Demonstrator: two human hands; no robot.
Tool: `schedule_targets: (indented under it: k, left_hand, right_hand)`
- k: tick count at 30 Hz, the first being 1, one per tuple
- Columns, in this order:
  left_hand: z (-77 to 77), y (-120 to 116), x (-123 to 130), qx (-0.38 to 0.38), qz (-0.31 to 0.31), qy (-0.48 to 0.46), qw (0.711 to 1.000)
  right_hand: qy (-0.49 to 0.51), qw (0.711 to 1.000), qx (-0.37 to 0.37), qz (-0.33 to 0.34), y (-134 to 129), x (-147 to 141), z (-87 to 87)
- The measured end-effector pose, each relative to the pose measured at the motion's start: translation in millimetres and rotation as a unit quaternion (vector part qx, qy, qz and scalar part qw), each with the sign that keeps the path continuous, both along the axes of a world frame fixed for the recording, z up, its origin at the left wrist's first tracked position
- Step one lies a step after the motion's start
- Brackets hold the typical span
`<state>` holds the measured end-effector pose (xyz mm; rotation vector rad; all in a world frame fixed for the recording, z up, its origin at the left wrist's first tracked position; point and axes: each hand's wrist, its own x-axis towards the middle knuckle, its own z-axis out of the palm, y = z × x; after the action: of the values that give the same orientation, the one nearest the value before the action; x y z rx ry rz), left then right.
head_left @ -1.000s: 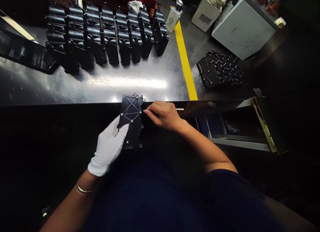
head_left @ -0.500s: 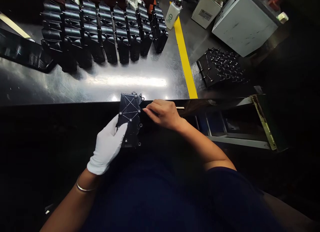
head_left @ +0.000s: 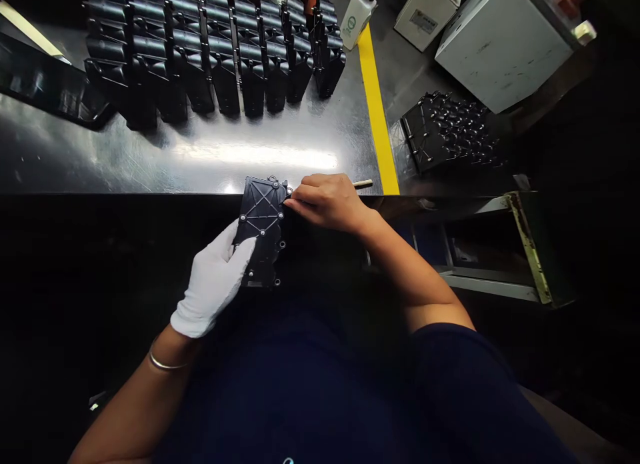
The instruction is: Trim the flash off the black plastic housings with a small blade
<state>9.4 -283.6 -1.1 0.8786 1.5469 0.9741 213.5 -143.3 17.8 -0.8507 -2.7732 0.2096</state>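
My left hand (head_left: 213,281), in a white glove, grips a black moulded plastic part (head_left: 261,214) by its lower left side, thumb across its face. Crossed ribs and several small shiny round spots mark that face, and small ring-shaped lugs line its right edge. Bare, my right hand (head_left: 327,201) is closed in a pinch at the part's upper right edge. From behind its knuckles sticks out the pale end of a slim stick-like tool (head_left: 363,183); the fingers hide its tip.
Rows of similar black parts (head_left: 225,57) stand at the back of the metal bench (head_left: 190,171). Right of them are a white bottle (head_left: 357,17), a yellow tape line (head_left: 377,111), a stack of black parts (head_left: 440,134), and a grey metal box (head_left: 505,47). An open drawer frame (head_left: 495,284) juts out below.
My right hand has slid up along the part's right edge, from beside the middle spot to near the top corner. The left hand keeps its hold; the view has shifted slightly.
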Motion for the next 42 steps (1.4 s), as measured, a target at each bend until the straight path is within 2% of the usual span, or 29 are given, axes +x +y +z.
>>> schedule_targets:
  k: [5,9,19,23,28,31,34,36,38,39,41,42]
  left_hand:
    - [-1.4,0,-1,0.004,-0.002,-0.003,1.000]
    - [-2.0,0,-1,-0.002,-0.002,-0.004,1.000]
    - [-5.5,-2,-1,0.000,-0.001,-0.021,1.000]
    - [-3.3,-1,1,-0.003,0.000,-0.026,1.000]
    - [-3.1,-1,1,-0.003,0.004,-0.019,1.000]
    - [-2.4,0,3,0.000,-0.003,-0.014,1.000]
    - [-0.6,1,5,-0.005,-0.005,-0.010,1.000]
    - [1.4,1,2,-0.007,-0.005,-0.011,1.000]
    - [4.9,1,-6,-0.010,-0.032,-0.025,0.999]
    - [7.4,0,-13,-0.017,-0.069,-0.032,0.997]
    - [14.3,0,-30,-0.042,-0.187,-0.036,0.981]
    - [18.4,0,-38,-0.059,-0.251,-0.032,0.966]
  right_hand:
    - [0.070,0.996,-0.062,-0.010,-6,6,-8.2]
    - [0.103,0.991,-0.077,-0.033,-11,11,-15.3]
    - [0.133,0.979,-0.135,-0.078,-23,11,-21.9]
    - [0.144,0.973,-0.133,-0.122,-36,9,-21.7]
    - [0.154,0.955,-0.142,-0.210,-58,1,-21.3]
    - [0.150,0.950,-0.116,-0.247,-71,-7,-23.9]
    - [0.141,0.952,-0.101,-0.253,-79,-15,-25.3]
    - [0.158,0.952,-0.127,-0.230,-77,-15,-22.9]
    - [0.213,0.938,-0.154,-0.225,-69,-10,-16.9]
    - [0.245,0.925,-0.167,-0.237,-64,-6,-13.0]
    - [0.284,0.894,-0.232,-0.258,-53,3,-5.6]
    - [0.275,0.881,-0.299,-0.243,-50,6,-3.0]
